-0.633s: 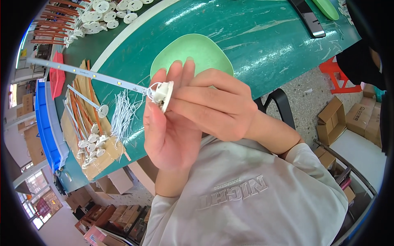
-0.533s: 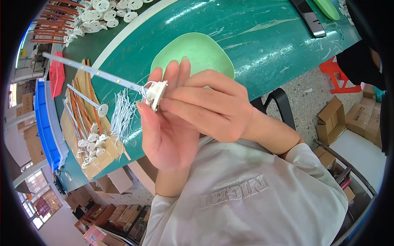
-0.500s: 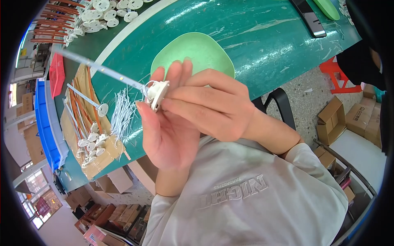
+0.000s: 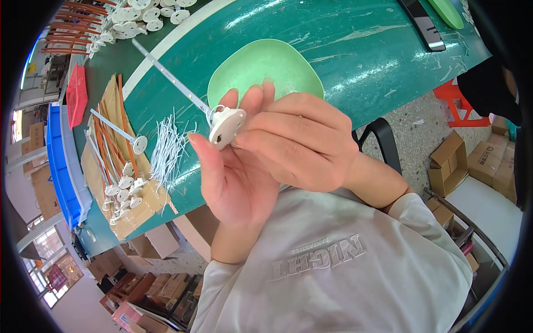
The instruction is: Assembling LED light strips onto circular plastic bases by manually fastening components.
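Observation:
A white round lamp base (image 4: 227,129) with a slim LED strip (image 4: 169,77) standing out of it hangs between my hands in front of my chest. My right hand (image 4: 302,144) pinches the base's right rim with its fingertips; its thumb is hidden. Cupped behind and below the base, my left hand (image 4: 239,186) has its fingers stretched and its thumb apart from the rim. A thin white wire loops round the joint of strip and base. Just beyond the fingers sits a light green bowl (image 4: 266,61), partly hidden by them.
On the green table (image 4: 355,72), a bundle of white wires (image 4: 168,147) and a cardboard sheet (image 4: 139,213) with several LED strips lie left. More white bases (image 4: 130,16) are piled far left, near a red basket (image 4: 77,97) and blue tray (image 4: 62,166). A black phone (image 4: 422,25) lies far right.
Both hands have shifted slightly right. The lamp base has turned so its flat face shows more, and the LED strip now points more steeply away. My left thumb stands farther from the base.

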Demonstrator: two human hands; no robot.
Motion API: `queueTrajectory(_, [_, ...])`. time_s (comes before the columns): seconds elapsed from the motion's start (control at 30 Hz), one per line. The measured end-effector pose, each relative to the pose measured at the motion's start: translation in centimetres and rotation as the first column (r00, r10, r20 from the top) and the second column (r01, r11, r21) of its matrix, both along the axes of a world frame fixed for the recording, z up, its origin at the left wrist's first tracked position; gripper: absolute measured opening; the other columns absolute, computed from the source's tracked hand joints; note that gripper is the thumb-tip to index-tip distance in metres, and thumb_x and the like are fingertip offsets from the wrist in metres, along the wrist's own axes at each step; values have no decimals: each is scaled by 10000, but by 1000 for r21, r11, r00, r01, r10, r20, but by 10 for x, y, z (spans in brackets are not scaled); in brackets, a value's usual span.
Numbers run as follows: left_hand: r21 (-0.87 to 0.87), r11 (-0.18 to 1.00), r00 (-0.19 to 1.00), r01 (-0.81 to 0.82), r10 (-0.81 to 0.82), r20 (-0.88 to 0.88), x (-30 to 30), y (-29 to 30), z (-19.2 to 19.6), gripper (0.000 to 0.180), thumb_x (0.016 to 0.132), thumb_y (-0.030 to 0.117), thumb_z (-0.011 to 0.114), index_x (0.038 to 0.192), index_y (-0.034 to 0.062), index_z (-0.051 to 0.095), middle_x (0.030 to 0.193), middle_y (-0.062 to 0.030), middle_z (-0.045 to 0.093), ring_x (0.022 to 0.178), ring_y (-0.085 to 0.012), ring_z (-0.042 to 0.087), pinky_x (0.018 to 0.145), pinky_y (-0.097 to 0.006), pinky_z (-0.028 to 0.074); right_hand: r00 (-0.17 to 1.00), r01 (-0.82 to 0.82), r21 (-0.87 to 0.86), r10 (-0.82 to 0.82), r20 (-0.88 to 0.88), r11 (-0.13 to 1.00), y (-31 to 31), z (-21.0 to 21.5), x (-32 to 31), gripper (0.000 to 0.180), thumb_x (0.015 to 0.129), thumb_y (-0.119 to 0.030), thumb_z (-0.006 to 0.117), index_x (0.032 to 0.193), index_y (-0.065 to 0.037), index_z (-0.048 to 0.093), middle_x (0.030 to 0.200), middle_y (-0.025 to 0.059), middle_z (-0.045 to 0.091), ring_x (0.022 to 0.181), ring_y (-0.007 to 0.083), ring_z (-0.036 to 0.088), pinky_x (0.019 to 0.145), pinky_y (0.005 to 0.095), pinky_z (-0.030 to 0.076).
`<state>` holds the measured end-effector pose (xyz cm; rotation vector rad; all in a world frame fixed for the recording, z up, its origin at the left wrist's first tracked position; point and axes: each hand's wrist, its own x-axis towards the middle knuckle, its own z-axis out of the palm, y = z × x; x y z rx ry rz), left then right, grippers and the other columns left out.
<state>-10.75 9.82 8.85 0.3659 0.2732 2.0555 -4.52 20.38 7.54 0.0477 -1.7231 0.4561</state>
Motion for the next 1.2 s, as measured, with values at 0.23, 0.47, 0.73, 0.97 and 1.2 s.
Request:
queueTrajectory(0.23, [1, 998, 998, -55, 55, 14, 7, -4, -7, 600, 1028, 454, 341, 1406, -10, 386, 1453, -198, 412, 1433, -329, 244, 1190, -434, 220, 997, 76, 50, -76, 2, 996, -5, -2, -2, 182, 616, 16, 716, 790, 5, 665, 783, 85, 661, 648, 222, 637, 537, 277, 525])
queueTrajectory(0.47, [-29, 998, 996, -64, 66, 56, 5, -9, -10, 584, 1028, 450, 342, 1401, 3, 392, 1441, -180, 430, 1430, -308, 257, 1187, -433, 227, 999, 47, 6, -47, 7, 999, -13, -6, -6, 180, 621, 12, 716, 792, 4, 660, 766, 81, 656, 644, 211, 644, 526, 270, 528])
queueTrajectory(0.73, [-83, 988, 991, -127, 129, 29, 7, -9, -12, 558, 1036, 426, 332, 1398, 6, 395, 1422, -172, 452, 1428, -307, 261, 1183, -433, 232, 997, 74, -4, -74, 38, 997, -17, -6, -8, 181, 623, -10, 737, 788, -1, 663, 759, 76, 657, 636, 196, 646, 534, 272, 535])
queueTrajectory(0.97, [-105, 974, 965, -201, 178, -194, 3, -11, -10, 555, 1037, 437, 308, 1394, 22, 401, 1406, -170, 476, 1417, -327, 282, 1179, -444, 224, 989, -115, -70, 121, 84, 991, -12, 7, 5, 201, 664, -31, 765, 849, -3, 692, 866, 93, 686, 696, 221, 652, 583, 285, 535])
queueTrajectory(1.2, [-124, 977, 963, -176, 144, -229, -10, -24, -8, 485, 991, 288, 524, 1355, -22, 443, 1356, -211, 522, 1313, -376, 447, 1125, -486, 319, 855, -198, -617, 442, 272, 762, 20, 44, 10, 288, 759, -14, 736, 1040, -3, 676, 991, 129, 706, 815, 209, 664, 700, 308, 507])
